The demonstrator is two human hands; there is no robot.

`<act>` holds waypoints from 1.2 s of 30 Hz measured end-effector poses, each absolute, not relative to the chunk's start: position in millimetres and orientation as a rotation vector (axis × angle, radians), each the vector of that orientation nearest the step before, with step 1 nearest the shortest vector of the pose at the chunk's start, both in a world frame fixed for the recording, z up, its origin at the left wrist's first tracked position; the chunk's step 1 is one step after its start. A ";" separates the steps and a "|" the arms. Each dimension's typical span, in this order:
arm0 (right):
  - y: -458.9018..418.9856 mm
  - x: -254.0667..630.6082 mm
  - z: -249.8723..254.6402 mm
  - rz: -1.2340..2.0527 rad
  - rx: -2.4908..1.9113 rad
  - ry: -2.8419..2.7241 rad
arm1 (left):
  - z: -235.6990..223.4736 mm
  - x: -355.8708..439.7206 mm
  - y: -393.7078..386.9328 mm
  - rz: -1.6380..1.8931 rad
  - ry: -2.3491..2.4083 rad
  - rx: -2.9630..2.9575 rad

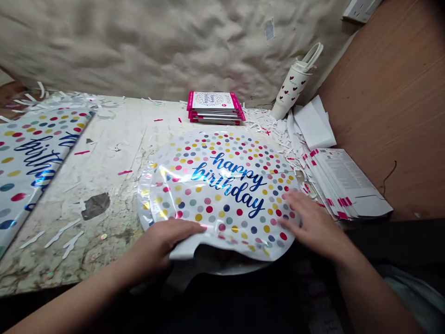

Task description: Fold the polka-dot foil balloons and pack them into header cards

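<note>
A round flat foil balloon (222, 185) with coloured dots and blue "happy birthday" script lies on the worn table (114, 153), its tail over the near edge. My left hand (167, 239) rests on the balloon's near left edge beside the tail, fingers together and curled over the foil. My right hand (309, 222) lies flat on the balloon's right side, fingers stretched out.
A stack of pink-edged packaged cards (214, 107) sits at the back. Flat printed card sleeves (342, 183) are piled at the right. More dotted foil balloons (31, 153) lie at the left. A white heart-print cup (292, 88) leans in the corner among paper scraps.
</note>
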State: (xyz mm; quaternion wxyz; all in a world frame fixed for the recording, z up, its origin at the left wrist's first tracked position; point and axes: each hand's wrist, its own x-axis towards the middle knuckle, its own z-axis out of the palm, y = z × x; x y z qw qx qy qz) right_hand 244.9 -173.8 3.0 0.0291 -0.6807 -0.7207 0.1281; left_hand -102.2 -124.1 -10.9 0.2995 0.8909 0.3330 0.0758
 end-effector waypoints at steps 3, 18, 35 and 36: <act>-190.7 195.8 8.3 0.758 -1.493 -2.324 | 5.4 -94.0 -115.7 0.218 0.999 2.266; -164.6 300.9 -45.2 0.546 -1.711 -2.252 | -40.5 -153.5 -104.0 0.154 0.846 2.659; -4.9 290.7 -21.4 0.290 -2.453 -1.458 | -24.8 -97.5 -55.2 0.193 1.550 2.749; -7.2 279.9 -17.4 0.200 -2.443 -1.456 | -30.1 -96.7 -63.7 0.115 1.508 2.733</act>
